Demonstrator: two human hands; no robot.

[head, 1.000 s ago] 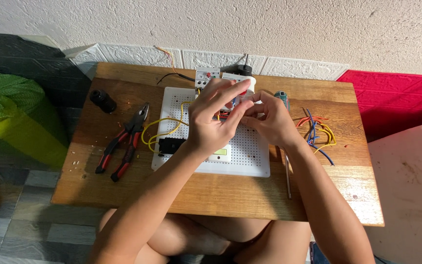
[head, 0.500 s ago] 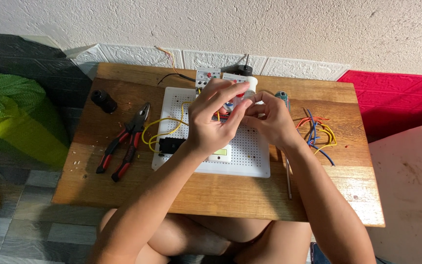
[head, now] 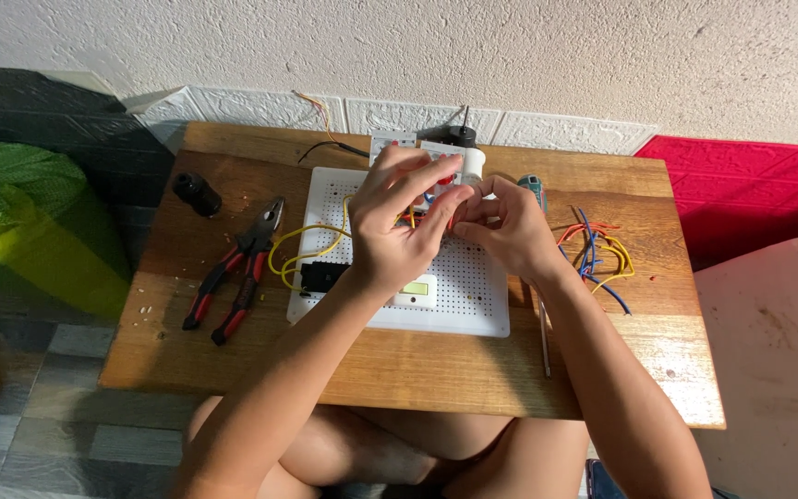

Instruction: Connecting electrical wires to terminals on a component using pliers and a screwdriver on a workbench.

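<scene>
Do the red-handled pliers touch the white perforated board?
Apart. The head view shows bare wood between the pliers and the board's left edge.

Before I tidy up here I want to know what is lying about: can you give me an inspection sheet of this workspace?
Surface: low wooden table against a white wall, with a few crumbs near its left edge.
Job's things: white perforated board; a white component and red wires at the fingertips.
Clutter: red-handled pliers, a black cylindrical part, a screwdriver.
Grippers: left hand and right hand both pinch at the wires over the board; exact grip hidden.
Cables: yellow wire loop on the board; loose coloured wire bundle at right.
Surroundings: green bag left, red mat right, tiled floor.
</scene>
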